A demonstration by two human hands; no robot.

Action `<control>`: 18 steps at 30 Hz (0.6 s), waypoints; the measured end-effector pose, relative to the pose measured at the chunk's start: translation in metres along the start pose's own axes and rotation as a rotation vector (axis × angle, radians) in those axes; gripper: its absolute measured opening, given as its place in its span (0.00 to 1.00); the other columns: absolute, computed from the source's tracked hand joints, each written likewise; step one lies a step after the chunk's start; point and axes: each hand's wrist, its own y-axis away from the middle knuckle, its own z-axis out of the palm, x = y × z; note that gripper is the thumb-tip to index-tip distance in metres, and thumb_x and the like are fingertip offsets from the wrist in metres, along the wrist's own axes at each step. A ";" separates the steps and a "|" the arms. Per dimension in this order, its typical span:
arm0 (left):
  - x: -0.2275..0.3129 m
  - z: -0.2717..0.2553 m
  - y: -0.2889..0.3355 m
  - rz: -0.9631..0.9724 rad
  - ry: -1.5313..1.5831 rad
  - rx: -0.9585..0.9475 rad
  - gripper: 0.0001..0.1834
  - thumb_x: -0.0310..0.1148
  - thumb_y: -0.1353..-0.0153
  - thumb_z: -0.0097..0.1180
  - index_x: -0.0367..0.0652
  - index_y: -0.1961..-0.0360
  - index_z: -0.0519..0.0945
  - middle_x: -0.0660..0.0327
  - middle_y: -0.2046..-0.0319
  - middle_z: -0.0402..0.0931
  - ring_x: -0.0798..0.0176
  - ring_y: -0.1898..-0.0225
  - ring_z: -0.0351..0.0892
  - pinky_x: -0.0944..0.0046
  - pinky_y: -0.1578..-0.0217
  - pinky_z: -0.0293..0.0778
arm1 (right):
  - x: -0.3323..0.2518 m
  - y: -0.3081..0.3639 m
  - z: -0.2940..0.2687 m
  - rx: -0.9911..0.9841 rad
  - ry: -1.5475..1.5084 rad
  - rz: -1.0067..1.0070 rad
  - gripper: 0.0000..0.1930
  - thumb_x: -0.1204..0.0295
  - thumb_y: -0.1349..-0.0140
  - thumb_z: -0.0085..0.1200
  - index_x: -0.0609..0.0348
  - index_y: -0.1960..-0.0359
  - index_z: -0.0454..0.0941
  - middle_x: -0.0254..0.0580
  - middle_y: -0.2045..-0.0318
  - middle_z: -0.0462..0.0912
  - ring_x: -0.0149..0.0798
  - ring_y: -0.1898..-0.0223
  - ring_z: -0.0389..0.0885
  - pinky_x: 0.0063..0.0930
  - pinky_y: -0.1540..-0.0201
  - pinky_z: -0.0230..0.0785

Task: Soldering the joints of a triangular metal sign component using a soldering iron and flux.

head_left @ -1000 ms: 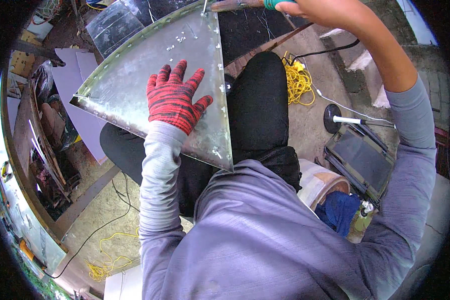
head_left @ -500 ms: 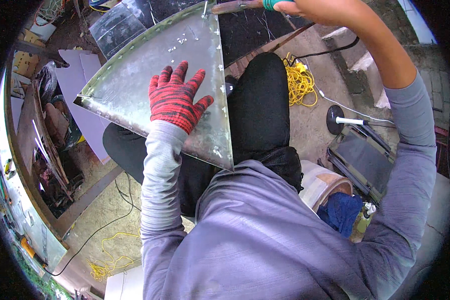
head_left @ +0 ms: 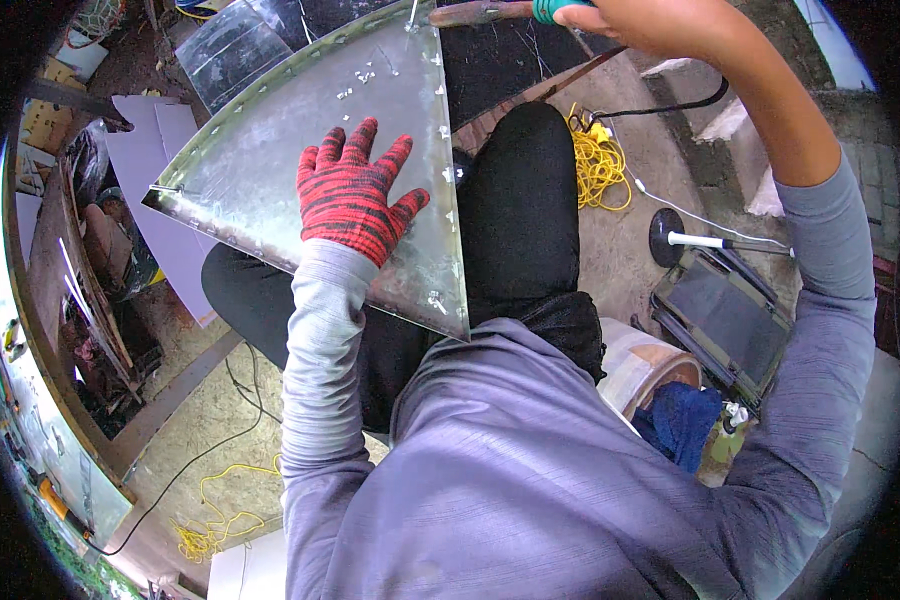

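A grey fan-shaped metal panel (head_left: 260, 165) with a raised rim lies across my lap, its curved side farthest from me. Small white bits (head_left: 345, 94) are scattered on its surface and along its edges. My left hand (head_left: 355, 190), in a red and black striped knit glove, rests flat on the panel with fingers spread. At the top of the view, my bare right hand (head_left: 650, 22) is closed round the teal grip of a rod-like tool (head_left: 480, 13). The tool's brown shaft points left to the panel's far right corner; whether it touches cannot be told. Its exact kind is unclear.
A black sheet (head_left: 505, 50) lies beyond the panel. Coiled yellow cord (head_left: 598, 165) and a black cable (head_left: 670, 101) lie to the right. Nearby are a folded dark frame (head_left: 725, 315) and a bucket (head_left: 645, 360) with a blue cloth (head_left: 682, 420). A lilac board (head_left: 155, 190) leans left.
The right hand and tool have shifted very slightly to the right. My left hand keeps its place on the panel.
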 end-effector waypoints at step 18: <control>0.001 -0.002 0.000 0.004 -0.030 -0.003 0.37 0.60 0.40 0.63 0.69 0.29 0.73 0.55 0.25 0.63 0.39 0.25 0.59 0.40 0.26 0.52 | -0.023 0.012 -0.010 -0.122 -0.035 0.043 0.24 0.62 0.27 0.51 0.79 0.69 0.80 0.64 0.76 0.81 0.60 0.73 0.83 0.52 0.69 0.72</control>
